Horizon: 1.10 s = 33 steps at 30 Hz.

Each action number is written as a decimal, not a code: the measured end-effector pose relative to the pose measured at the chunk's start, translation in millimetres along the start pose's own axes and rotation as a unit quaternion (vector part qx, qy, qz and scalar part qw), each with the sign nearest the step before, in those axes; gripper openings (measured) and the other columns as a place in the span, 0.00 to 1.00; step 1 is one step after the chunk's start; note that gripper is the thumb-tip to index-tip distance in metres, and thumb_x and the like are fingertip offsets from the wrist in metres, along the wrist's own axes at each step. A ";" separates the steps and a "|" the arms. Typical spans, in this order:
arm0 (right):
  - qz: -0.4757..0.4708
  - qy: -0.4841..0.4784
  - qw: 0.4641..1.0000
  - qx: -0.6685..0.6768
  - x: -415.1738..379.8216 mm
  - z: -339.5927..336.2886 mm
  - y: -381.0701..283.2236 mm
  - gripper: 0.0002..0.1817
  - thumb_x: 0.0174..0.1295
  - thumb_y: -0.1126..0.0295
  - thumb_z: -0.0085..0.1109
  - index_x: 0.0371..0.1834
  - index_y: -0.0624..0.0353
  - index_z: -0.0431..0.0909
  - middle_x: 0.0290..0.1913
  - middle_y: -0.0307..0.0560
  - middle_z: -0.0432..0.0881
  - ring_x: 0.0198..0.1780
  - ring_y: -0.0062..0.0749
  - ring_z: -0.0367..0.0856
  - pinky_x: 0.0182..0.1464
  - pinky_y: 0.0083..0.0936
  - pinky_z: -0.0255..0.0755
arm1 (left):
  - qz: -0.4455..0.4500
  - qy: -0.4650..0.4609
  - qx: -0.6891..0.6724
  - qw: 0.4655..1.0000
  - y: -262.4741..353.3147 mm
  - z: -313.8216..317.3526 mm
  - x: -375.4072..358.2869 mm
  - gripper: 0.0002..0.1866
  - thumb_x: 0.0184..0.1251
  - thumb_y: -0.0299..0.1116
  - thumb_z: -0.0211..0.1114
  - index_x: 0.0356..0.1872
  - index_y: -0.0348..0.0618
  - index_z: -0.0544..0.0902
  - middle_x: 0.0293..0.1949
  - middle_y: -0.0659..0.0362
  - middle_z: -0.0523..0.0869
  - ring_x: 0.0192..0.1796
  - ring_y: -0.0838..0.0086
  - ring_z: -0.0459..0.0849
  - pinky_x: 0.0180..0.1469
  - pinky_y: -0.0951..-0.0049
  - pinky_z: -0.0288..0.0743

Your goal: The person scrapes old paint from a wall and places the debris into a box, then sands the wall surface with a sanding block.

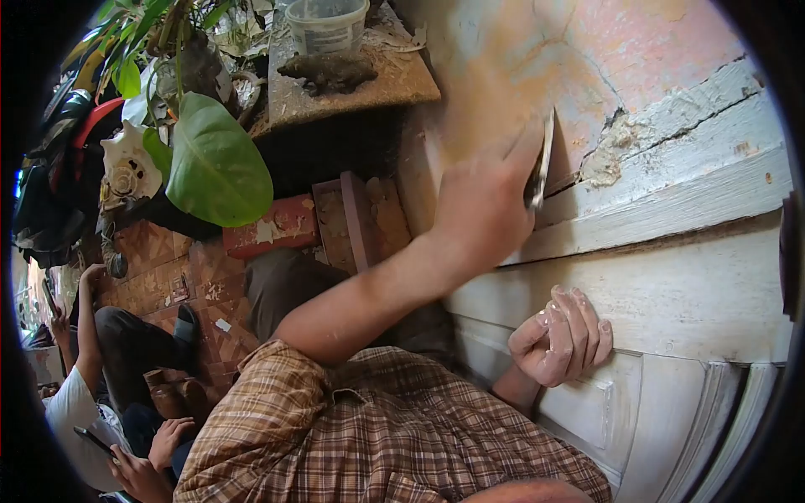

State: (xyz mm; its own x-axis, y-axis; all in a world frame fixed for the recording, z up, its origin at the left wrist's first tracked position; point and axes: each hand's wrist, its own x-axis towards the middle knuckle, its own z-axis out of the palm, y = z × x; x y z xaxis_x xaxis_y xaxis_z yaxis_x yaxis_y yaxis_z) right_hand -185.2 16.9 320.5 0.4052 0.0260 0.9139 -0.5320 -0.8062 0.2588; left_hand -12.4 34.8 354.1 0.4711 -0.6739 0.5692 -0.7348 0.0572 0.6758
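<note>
My left hand [490,197] is raised against the wall, its fingers closed around a scraper [543,163] seen almost edge-on. Motion blurs the hand a little. Beside the blade, the wall [553,42] shows patchy orange and pink plaster with cracks. A rough, crumbly patch [610,149] of pale plaster sits just right of the scraper, above the white wooden trim [671,193]. Lower down, my right hand [562,337] rests close against the white panelled wood [679,293]. Its fingers are curled in, dusted with white, with nothing visible in them.
A debris-strewn shelf [402,80] carries a plastic tub [327,25] and a dark animal figurine [327,71]. A large-leafed plant [220,159] hangs at left. Below are a red box [272,226] and parquet floor [214,285]. Seated people [80,419] are at lower left, one with a phone [95,442].
</note>
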 end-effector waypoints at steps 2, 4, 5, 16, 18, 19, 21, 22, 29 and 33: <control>0.005 0.002 1.000 0.006 -1.0 0.9 0.3 0.03 0.65 0.74 0.51 0.37 0.54 0.75 0.34 0.41 0.88 0.40 0.37 0.87 0.66 0.35 0.62 | 0.053 0.037 -0.034 0.997 -1.8 13.5 -20.7 0.35 0.50 0.22 0.63 0.66 0.37 0.70 0.58 0.42 0.79 0.55 0.51 0.82 0.53 0.58 0.79; 0.006 0.007 1.000 -0.001 0.3 3.2 0.9 0.02 0.65 0.72 0.51 0.36 0.52 0.74 0.32 0.39 0.88 0.40 0.33 0.87 0.67 0.33 0.61 | 0.060 0.029 -0.024 0.998 8.8 13.1 -31.5 0.35 0.52 0.23 0.63 0.67 0.35 0.70 0.59 0.41 0.79 0.59 0.51 0.80 0.56 0.59 0.78; 0.008 0.006 1.000 -0.006 -0.1 2.2 1.0 0.02 0.65 0.70 0.51 0.35 0.50 0.74 0.30 0.36 0.87 0.39 0.30 0.87 0.68 0.32 0.61 | 0.068 0.029 -0.015 0.997 8.3 14.8 -33.6 0.34 0.53 0.24 0.64 0.66 0.34 0.70 0.59 0.40 0.79 0.60 0.51 0.80 0.57 0.60 0.78; 0.006 -0.015 1.000 -0.008 -2.0 -0.2 -1.0 0.03 0.64 0.74 0.51 0.38 0.53 0.74 0.35 0.39 0.88 0.42 0.35 0.87 0.65 0.35 0.62 | 0.056 0.009 -0.100 0.993 -14.8 -4.5 -16.0 0.30 0.55 0.19 0.60 0.64 0.34 0.73 0.59 0.41 0.80 0.61 0.50 0.80 0.61 0.62 0.74; 0.005 -0.015 1.000 -0.016 -1.0 -1.1 -1.1 0.03 0.64 0.74 0.51 0.38 0.53 0.74 0.35 0.39 0.88 0.42 0.35 0.87 0.65 0.35 0.62 | -0.006 -0.031 -0.222 0.975 -33.8 -5.9 -19.6 0.26 0.64 0.17 0.56 0.66 0.32 0.72 0.63 0.44 0.79 0.67 0.60 0.77 0.67 0.71 0.67; 0.007 -0.017 1.000 -0.012 -1.5 -1.6 -1.2 0.03 0.64 0.74 0.51 0.38 0.53 0.74 0.35 0.39 0.88 0.42 0.35 0.87 0.65 0.35 0.61 | 0.001 -0.032 -0.225 0.974 -38.1 -3.9 -20.6 0.26 0.64 0.17 0.56 0.66 0.32 0.72 0.63 0.44 0.79 0.67 0.60 0.77 0.67 0.71 0.67; 0.009 -0.012 1.000 -0.012 -1.2 -1.3 -1.3 0.03 0.64 0.73 0.51 0.37 0.53 0.74 0.35 0.39 0.88 0.41 0.35 0.87 0.65 0.35 0.61 | -0.118 0.053 -0.328 0.936 -45.2 -0.1 -20.2 0.25 0.68 0.17 0.53 0.67 0.32 0.71 0.66 0.47 0.77 0.69 0.65 0.74 0.70 0.72 0.62; 0.010 -0.017 1.000 -0.014 -1.2 -1.9 -1.3 0.03 0.64 0.73 0.51 0.37 0.53 0.74 0.35 0.39 0.88 0.41 0.35 0.87 0.65 0.35 0.61 | -0.065 0.078 -0.267 0.958 -50.5 4.1 -17.7 0.26 0.66 0.15 0.53 0.67 0.33 0.72 0.67 0.45 0.75 0.70 0.59 0.73 0.72 0.69 0.61; 0.010 -0.028 0.999 -0.010 0.2 -3.1 -1.1 0.03 0.62 0.73 0.51 0.36 0.53 0.74 0.35 0.39 0.88 0.42 0.35 0.87 0.65 0.35 0.61 | 0.144 0.027 0.103 0.984 -21.3 -13.3 0.3 0.36 0.58 0.18 0.56 0.72 0.47 0.68 0.71 0.43 0.67 0.73 0.50 0.64 0.72 0.51 0.57; 0.015 -0.013 1.000 -0.018 1.1 -2.3 -0.3 0.03 0.63 0.70 0.52 0.37 0.49 0.76 0.36 0.33 0.88 0.41 0.28 0.86 0.65 0.31 0.60 | 0.122 -0.014 0.093 0.988 -16.3 0.0 -1.2 0.42 0.55 0.19 0.61 0.75 0.48 0.61 0.71 0.43 0.66 0.72 0.48 0.65 0.71 0.53 0.59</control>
State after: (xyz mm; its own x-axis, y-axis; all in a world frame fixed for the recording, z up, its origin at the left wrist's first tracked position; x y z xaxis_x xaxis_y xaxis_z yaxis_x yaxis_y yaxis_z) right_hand -186.3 18.6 322.1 0.4078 -0.0144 0.9130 -0.5711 -0.7842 0.2427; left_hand -1.0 34.7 342.4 0.2570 -0.6768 0.6899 -0.9033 0.0856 0.4204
